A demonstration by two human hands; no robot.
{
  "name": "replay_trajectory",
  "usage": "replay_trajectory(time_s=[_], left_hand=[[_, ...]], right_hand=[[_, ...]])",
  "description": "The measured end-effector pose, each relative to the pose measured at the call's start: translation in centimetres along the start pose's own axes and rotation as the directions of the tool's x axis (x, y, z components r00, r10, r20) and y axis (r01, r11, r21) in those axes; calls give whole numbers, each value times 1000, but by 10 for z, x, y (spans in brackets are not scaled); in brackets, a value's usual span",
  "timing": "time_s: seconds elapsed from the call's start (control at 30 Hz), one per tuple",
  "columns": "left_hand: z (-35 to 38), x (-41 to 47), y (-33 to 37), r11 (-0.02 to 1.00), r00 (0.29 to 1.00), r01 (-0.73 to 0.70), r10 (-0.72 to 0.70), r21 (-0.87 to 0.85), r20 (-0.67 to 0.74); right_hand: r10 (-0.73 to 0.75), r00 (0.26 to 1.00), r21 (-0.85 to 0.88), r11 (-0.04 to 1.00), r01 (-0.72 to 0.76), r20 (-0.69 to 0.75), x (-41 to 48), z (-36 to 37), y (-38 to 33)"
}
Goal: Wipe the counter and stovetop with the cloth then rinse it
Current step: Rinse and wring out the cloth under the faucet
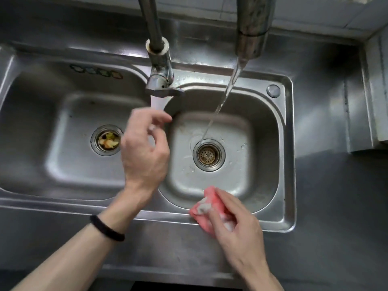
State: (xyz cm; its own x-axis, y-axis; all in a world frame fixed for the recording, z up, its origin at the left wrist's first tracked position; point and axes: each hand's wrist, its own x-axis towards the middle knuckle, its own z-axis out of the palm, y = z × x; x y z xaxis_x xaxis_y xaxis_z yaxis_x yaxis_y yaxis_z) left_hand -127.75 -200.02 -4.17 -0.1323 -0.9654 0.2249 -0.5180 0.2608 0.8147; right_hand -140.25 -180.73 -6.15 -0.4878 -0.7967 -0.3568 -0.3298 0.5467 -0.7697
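One pink cloth (206,208) sits bunched on the near rim of the right basin (262,133), partly over the basin's edge and partly over the steel counter (336,206), with pale, foamy-looking patches on it. The right hand (235,227) grips it from the near side, fingers curled over the wad. The cloth is clear of the water stream (222,101), which falls from the spout (252,28) at the far side and lands just beyond the right strainer (209,155) in the basin floor. The left hand (144,148), slightly blurred, hovers over the divider between the two basins, just near of the faucet lever (161,87); its fingers are loosely curled and hold nothing. A dark band (106,227) circles that wrist. Farther left, the left basin (42,122) has a drain (107,140) with yellowish scraps caught in it. A row of small coloured stickers (96,71) marks the far wall of that basin.
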Motion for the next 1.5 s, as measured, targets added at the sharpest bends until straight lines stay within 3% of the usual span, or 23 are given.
replay_trajectory(time_s=[0.1,0.17,0.27,0.43,0.57,1.1,1.23,1.37,1.43,1.5], left_hand=[[6,-30,-5,995,940,94,-85,-11,330],[13,-37,-8,980,885,197,-170,-17,433],[23,-34,-9,954,864,298,-257,-29,433],[36,-19,-4,944,861,328,-279,-44,426],[44,-7,-1,943,857,330,-281,-42,432],[55,9,20,960,910,186,-88,-211,406],[53,6,26,947,871,205,-61,-248,487],[59,5,29,921,866,228,-43,-317,498],[61,6,31,868,872,284,-56,-408,487],[62,11,37,843,892,280,-51,-460,449]], right_hand=[[42,998,112,993,-36,-53,11,-11,1],[51,992,167,985,-32,-111,22,-19,-4],[12,988,216,976,21,-153,44,-25,-20],[-124,974,390,901,191,-191,81,-33,-71],[-239,945,345,887,306,-224,107,-36,-97],[-252,947,489,812,318,-197,115,-29,-107],[-227,945,518,794,319,-235,110,-30,-101],[-53,951,593,770,233,-305,112,-33,-80],[219,936,686,727,31,-275,120,-30,-65],[502,860,725,624,-290,-89,130,-19,-47]])
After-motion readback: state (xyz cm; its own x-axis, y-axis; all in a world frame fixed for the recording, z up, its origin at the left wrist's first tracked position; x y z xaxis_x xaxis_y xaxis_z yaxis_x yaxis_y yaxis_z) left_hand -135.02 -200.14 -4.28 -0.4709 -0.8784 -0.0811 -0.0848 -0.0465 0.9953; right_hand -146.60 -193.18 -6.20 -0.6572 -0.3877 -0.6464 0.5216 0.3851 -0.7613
